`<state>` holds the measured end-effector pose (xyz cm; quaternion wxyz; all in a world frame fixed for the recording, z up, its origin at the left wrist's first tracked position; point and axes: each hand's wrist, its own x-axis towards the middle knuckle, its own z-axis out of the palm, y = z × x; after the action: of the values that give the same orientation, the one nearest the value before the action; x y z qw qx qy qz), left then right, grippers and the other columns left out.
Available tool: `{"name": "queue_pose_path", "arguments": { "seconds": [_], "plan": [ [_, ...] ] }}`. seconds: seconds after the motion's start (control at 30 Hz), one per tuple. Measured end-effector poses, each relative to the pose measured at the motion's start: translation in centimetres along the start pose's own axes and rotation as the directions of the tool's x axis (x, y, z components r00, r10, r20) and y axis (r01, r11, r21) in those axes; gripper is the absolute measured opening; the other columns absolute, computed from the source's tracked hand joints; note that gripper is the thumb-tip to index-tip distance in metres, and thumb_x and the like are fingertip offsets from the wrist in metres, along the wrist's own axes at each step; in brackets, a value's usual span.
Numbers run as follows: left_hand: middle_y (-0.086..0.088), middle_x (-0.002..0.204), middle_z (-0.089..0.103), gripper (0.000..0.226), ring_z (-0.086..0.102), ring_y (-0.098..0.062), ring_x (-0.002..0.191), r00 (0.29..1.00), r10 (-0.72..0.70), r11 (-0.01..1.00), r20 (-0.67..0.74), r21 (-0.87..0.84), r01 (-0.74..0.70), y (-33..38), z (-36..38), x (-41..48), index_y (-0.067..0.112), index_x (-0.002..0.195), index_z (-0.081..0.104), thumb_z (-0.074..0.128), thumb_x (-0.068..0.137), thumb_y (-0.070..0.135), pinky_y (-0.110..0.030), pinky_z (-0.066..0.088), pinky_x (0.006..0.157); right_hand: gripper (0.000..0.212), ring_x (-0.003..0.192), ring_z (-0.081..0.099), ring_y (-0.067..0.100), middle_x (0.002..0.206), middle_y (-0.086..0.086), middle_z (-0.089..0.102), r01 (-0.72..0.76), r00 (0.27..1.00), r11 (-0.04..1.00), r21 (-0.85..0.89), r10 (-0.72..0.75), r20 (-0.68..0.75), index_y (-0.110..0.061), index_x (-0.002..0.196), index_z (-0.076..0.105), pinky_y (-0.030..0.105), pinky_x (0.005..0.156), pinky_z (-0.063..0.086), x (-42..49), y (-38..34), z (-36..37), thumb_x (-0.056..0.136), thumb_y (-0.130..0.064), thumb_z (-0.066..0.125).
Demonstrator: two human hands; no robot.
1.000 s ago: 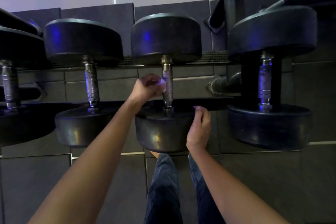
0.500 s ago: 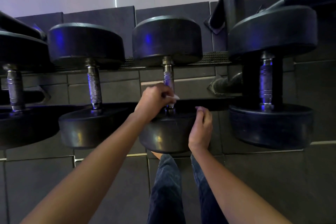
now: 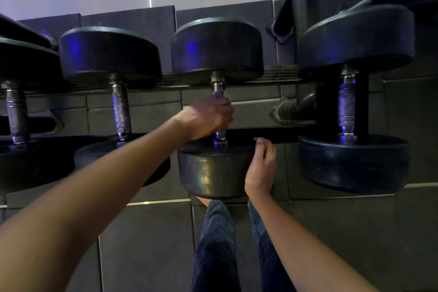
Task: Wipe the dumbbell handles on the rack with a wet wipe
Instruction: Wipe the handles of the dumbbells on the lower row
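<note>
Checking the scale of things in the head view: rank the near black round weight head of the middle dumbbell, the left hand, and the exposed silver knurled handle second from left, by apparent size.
1. Black round weight head.
2. Left hand.
3. Silver knurled handle, which looks only slightly smaller than the hand; nearness to the camera makes that order unsure.

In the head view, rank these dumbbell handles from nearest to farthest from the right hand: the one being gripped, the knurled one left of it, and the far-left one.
From the right hand:
1. Gripped handle, just up-left, under the left hand.
2. Knurled handle, one dumbbell further left.
3. Far-left handle, at the frame's left edge.
</note>
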<state>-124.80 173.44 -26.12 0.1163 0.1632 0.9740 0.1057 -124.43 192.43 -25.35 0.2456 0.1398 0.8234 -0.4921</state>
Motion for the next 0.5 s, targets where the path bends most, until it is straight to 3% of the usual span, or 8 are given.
{"name": "queue_pose_path", "arguments": {
  "seconds": [0.1, 0.2, 0.27, 0.4, 0.5],
  "plan": [
    [-0.004, 0.100, 0.072, 0.038, 0.065, -0.025, 0.104, 0.992, -0.114, 0.993, -0.056, 0.036, 0.116, -0.7, -0.6, 0.4, 0.017, 0.086, 0.074, 0.040, 0.085, 0.033, -0.031, 0.035, 0.095, 0.027, 0.098, 0.047, 0.005, 0.120, 0.001, 0.055, -0.021, 1.000, 1.000, -0.014, 0.021, 0.007, -0.011, 0.110, 0.061, 0.012, 0.079, 0.029, 0.1, 0.1, 0.0, 0.098, -0.025, 0.041],
    [-0.006, 0.095, 0.072, 0.039, 0.065, -0.024, 0.102, 0.999, 0.050, 0.998, 0.001, -0.026, -0.050, 1.1, 0.6, -0.6, 0.014, 0.083, 0.074, 0.040, 0.089, 0.033, -0.030, 0.034, 0.099, 0.025, 0.097, 0.047, 0.005, 0.118, 0.003, 0.056, -0.011, 1.000, 1.000, -0.024, 0.011, 0.003, -0.010, 0.108, 0.062, 0.010, 0.078, 0.029, 0.2, 0.2, -0.1, 0.099, -0.019, 0.040],
    [-0.007, 0.100, 0.071, 0.038, 0.065, -0.024, 0.104, 0.993, 0.103, 0.993, -0.051, -0.044, -0.105, 0.2, 0.2, -0.7, 0.013, 0.089, 0.074, 0.041, 0.090, 0.031, -0.031, 0.037, 0.101, 0.027, 0.097, 0.048, 0.006, 0.117, 0.003, 0.056, -0.007, 1.000, 1.000, -0.019, 0.007, 0.003, -0.010, 0.108, 0.062, 0.010, 0.078, 0.029, 0.2, 0.2, 0.0, 0.098, -0.023, 0.040],
    [-0.013, 0.121, 0.064, 0.040, 0.058, -0.029, 0.117, 0.979, -0.134, 0.991, -0.154, -0.007, 0.135, -1.4, 0.1, -0.4, 0.008, 0.111, 0.068, 0.041, 0.092, 0.030, -0.034, 0.036, 0.105, 0.044, 0.097, 0.049, 0.005, 0.115, -0.003, 0.055, 0.012, 1.000, 1.000, -0.003, -0.012, 0.000, -0.013, 0.106, 0.062, 0.014, 0.081, 0.031, 0.0, 0.2, 0.1, 0.086, -0.039, 0.033],
    [-0.014, 0.126, 0.060, 0.040, 0.056, -0.030, 0.119, 0.985, 0.051, 0.996, -0.168, -0.070, -0.063, -0.2, 1.3, -2.3, 0.006, 0.117, 0.065, 0.038, 0.094, 0.026, -0.034, 0.029, 0.107, 0.045, 0.098, 0.050, 0.007, 0.112, -0.004, 0.055, 0.011, 1.000, 1.000, -0.003, -0.011, -0.008, -0.013, 0.104, 0.062, 0.015, 0.082, 0.031, 0.1, 0.1, 0.1, 0.084, -0.040, 0.033]
  ]
}}
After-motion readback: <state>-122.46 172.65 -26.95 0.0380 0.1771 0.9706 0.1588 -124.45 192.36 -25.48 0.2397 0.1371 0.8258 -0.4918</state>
